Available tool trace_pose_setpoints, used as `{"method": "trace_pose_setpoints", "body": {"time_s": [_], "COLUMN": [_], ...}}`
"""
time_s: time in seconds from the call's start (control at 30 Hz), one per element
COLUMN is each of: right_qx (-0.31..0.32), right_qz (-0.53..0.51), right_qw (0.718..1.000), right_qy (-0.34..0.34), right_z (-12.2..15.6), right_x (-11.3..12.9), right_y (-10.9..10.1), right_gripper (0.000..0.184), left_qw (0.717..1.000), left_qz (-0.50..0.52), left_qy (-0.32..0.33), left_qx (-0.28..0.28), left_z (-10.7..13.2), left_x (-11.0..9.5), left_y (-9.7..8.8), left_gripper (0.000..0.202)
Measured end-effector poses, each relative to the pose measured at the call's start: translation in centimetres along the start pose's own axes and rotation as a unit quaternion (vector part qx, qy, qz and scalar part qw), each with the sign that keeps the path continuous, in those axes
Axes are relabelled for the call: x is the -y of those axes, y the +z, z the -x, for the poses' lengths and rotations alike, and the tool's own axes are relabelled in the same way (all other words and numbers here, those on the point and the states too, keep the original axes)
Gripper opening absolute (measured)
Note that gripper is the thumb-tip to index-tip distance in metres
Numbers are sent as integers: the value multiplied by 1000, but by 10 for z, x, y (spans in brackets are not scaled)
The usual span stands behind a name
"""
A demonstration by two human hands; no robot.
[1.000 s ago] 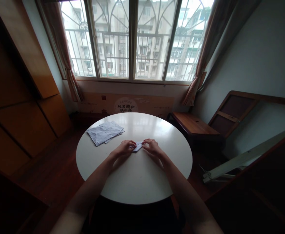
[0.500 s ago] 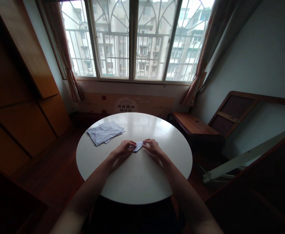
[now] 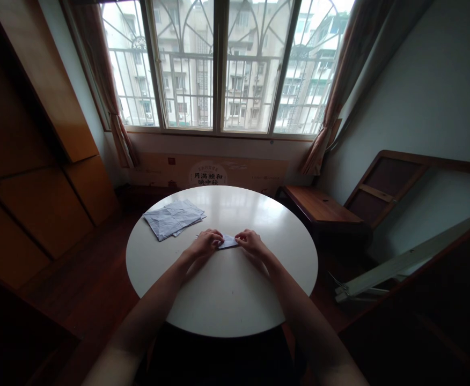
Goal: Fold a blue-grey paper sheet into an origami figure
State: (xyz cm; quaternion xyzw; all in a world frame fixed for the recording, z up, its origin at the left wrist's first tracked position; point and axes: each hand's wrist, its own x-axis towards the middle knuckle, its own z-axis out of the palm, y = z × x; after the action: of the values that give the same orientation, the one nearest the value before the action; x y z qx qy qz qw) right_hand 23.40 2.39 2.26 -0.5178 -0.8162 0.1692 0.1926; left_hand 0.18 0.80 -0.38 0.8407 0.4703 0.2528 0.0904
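Note:
A small folded piece of pale paper (image 3: 229, 242) lies between my hands over the middle of the round white table (image 3: 219, 300). My left hand (image 3: 207, 241) is closed with its fingertips on the paper's left end and covers part of it. On the right end, my right hand (image 3: 251, 241) pinches the paper between thumb and fingers. To the left and farther back rests a stack of creased paper sheets (image 3: 173, 219), apart from both hands.
A low wooden stool-like table (image 3: 323, 206) stands right of the round table, beside a leaning wooden frame (image 3: 380, 185). Wooden cabinets (image 3: 42, 214) line the left side. Behind, a printed box (image 3: 243, 166) sits below the barred window.
The paper between my hands has turned slightly, and its lower edge now lies straighter across. Both hands have shifted only a little; the sheet stack stays where it was.

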Motion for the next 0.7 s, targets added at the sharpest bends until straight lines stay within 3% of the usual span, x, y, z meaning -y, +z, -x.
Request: {"method": "trace_pose_setpoints", "body": {"time_s": [0.7], "right_qx": [5], "right_qz": [7], "right_qw": [1000], "right_qy": [-14], "right_z": [-1], "right_x": [-1], "right_y": [0], "right_gripper": [27], "left_qw": [1000], "left_qz": [7], "left_qy": [5], "left_qx": [-7], "left_z": [2], "left_x": [-6], "left_y": [-4], "left_gripper": [19]}}
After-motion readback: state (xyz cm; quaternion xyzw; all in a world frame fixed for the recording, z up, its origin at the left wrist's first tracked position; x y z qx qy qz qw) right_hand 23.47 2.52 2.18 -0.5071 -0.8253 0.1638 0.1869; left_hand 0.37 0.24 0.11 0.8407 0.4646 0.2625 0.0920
